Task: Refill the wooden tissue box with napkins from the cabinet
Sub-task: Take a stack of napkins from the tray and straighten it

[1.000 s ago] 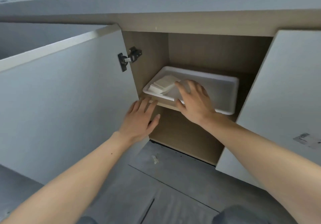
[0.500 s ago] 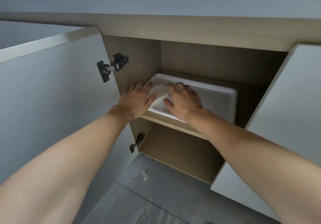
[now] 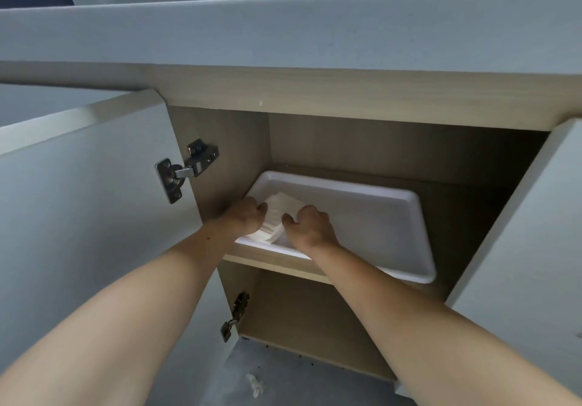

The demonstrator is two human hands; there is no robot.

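A stack of white napkins (image 3: 278,215) lies in the left end of a white tray (image 3: 378,216) on the upper shelf of the open cabinet. My left hand (image 3: 244,215) is curled on the stack's left side. On the right side of the stack my right hand (image 3: 310,227) is curled too, so both hands grip the napkins between them. The fingertips are hidden under the paper. The wooden tissue box is not in view.
The left cabinet door (image 3: 78,216) stands open with two metal hinges (image 3: 185,167). The right door (image 3: 529,232) is open too. A grey countertop edge (image 3: 283,34) overhangs above. A lower compartment (image 3: 299,317) opens beneath the shelf. A scrap of paper (image 3: 254,385) lies on the floor.
Both hands went from lying flat at the tray's edge to closing on the napkin stack from either side. The camera moved closer and tilted up.
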